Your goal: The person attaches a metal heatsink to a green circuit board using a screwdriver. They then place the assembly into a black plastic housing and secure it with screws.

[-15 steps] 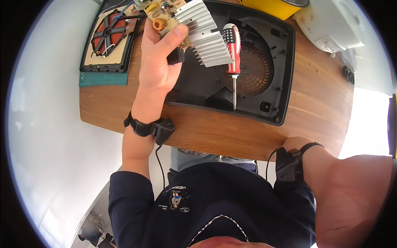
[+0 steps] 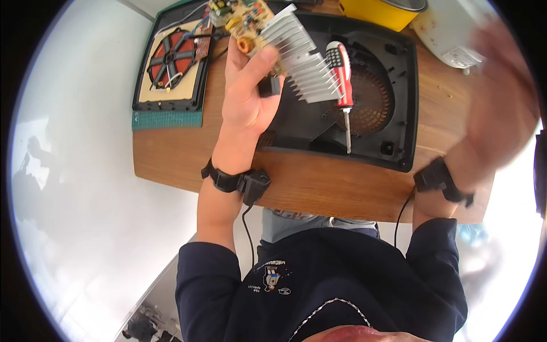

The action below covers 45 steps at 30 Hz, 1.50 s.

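My left hand [image 2: 250, 94] grips a tan circuit board [image 2: 253, 17] by its edge, thumb on top. Fixed to the board are a finned silver heat sink [image 2: 305, 57], a copper-wound coil [image 2: 245, 45] and other small components. Beyond the heat sink a red, white and black screwdriver [image 2: 343, 77] lies on a black plastic housing [image 2: 319, 134], its tip toward me. The heat sink's fins come close to its handle in the picture. Raised over the table's right side, my right hand [image 2: 507, 97] is smeared by motion; its fingers cannot be made out.
At the far left a black-framed part with a round coil [image 2: 171, 60] rests on a green cutting mat [image 2: 165, 119]. A yellow container [image 2: 376, 12] and a white appliance [image 2: 447, 28] stand at the back right. The wooden table [image 2: 336, 182] has its near edge by my body.
My right hand has swung up from near the lower right rim to over the table's right side. My left hand still holds the board; the whole view has shifted slightly.
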Each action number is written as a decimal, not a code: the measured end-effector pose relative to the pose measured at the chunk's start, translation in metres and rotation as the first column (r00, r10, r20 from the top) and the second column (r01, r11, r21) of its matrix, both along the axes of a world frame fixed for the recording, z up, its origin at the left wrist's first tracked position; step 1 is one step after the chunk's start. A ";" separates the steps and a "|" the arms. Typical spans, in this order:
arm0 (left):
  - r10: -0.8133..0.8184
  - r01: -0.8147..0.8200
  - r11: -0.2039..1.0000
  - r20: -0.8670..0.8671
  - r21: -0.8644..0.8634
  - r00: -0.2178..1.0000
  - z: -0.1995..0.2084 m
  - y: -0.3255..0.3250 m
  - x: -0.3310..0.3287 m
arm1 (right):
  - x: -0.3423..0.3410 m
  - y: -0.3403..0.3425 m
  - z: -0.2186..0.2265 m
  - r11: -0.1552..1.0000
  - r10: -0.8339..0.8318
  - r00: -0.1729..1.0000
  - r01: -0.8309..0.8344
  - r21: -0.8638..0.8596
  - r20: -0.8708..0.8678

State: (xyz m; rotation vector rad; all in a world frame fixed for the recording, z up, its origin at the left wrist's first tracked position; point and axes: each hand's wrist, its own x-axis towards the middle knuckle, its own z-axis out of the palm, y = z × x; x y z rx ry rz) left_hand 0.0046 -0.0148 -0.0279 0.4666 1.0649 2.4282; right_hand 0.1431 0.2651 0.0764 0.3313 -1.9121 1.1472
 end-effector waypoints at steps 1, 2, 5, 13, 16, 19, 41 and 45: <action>-0.020 0.020 0.999 -0.003 0.031 1.000 -0.003 -0.001 -0.002 | -0.019 -0.015 -0.013 0.999 0.001 0.987 -0.009 0.051 0.162; -0.002 0.003 0.999 -0.012 0.035 1.000 -0.006 -0.010 -0.002 | -0.043 -0.035 -0.031 0.996 0.051 0.931 -0.075 0.052 0.362; -0.079 0.081 0.985 -0.020 0.155 0.997 -0.008 -0.009 -0.003 | -0.063 -0.046 -0.050 0.750 -0.019 0.955 -0.181 0.636 0.295; -0.356 0.375 0.819 -0.127 0.435 0.926 -0.012 -0.009 -0.018 | -0.062 -0.044 -0.068 0.577 0.013 0.882 -0.391 0.717 0.471; -0.399 0.416 0.769 -0.145 0.484 0.906 -0.011 -0.012 -0.018 | -0.066 -0.036 -0.071 0.583 0.071 0.865 -0.440 0.683 0.496; -0.427 0.430 0.739 -0.134 0.519 0.894 -0.009 -0.010 -0.015 | -0.062 -0.025 -0.073 0.611 0.079 0.886 -0.405 0.680 0.457; -0.466 0.443 0.713 -0.104 0.543 0.878 -0.011 -0.008 -0.015 | -0.031 -0.050 -0.032 0.827 -0.191 0.981 0.140 0.544 0.037; -0.443 0.422 0.737 -0.094 0.528 0.892 -0.009 -0.008 -0.014 | -0.028 -0.054 -0.029 0.824 -0.194 0.980 0.137 0.549 0.046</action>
